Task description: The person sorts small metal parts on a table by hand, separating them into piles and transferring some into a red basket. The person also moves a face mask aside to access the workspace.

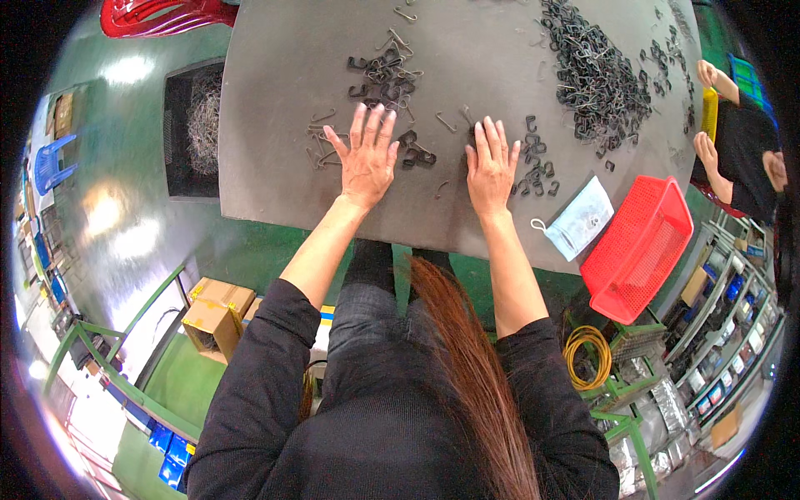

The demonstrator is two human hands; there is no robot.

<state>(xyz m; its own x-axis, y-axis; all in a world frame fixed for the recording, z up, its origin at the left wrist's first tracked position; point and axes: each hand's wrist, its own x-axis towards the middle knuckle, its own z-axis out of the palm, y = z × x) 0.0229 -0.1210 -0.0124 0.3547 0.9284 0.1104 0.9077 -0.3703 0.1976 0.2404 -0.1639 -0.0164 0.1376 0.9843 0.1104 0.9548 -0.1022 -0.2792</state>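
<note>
My left hand (367, 167) lies palm down over the grey table (292, 196), fingers spread. Beyond its fingertips is a cluster of small black parts (385, 68) mixed with bent wire hooks (402, 42), and a few more black parts (418, 154) sit beside its thumb. Thin wire hooks (319, 148) are scattered to its left. My right hand (492, 175) is also palm down with fingers extended, near a loose wire hook (446, 122). Several black parts (537, 162) lie just right of it. Whether either palm presses on anything is hidden.
A large heap of black parts with wires (596, 79) covers the far right. A pale blue pouch-like item (581, 218) with a white loop and a red basket (637, 250) are at the right edge. A black crate of wire (185, 179) stands left. A co-worker's hands (707, 150) are at right.
</note>
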